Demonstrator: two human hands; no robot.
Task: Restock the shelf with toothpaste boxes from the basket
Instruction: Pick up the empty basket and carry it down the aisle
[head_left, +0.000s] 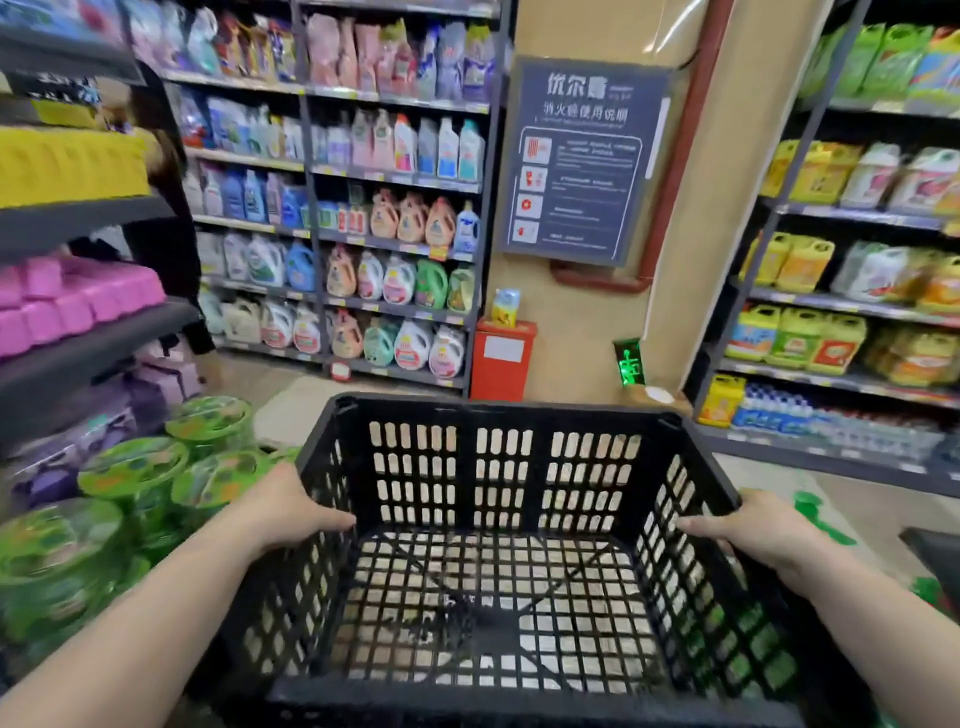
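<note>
The basket (498, 545), a black lattice crate of hard plastic, sits low and near in the middle of the view, held level between two hands above the aisle floor, and its slatted bottom shows through bare: no toothpaste boxes are visible in it. On the left, green round-lidded tubs (135, 467) stand stacked just beside it under a shelf (88, 218) of pink and yellow packs. The left hand (291, 506) lies over the left rim, thumb hooked inside the wall and fingers (337, 519) wrapped on the edge, so it is clamped on the crate. Far ahead, racks of detergent bottles (395, 275) fill the back wall, with a red box (503, 358) on the floor by the pillar. The right hand (753, 525) grips the right rim the same way, thumb inside. Empty, the crate likely weighs little and stays stiff, though the open lattice may flex slightly. The thick top rim at mid-side, where both hands are, looks the best hold; the thin slats would dig into skin.
</note>
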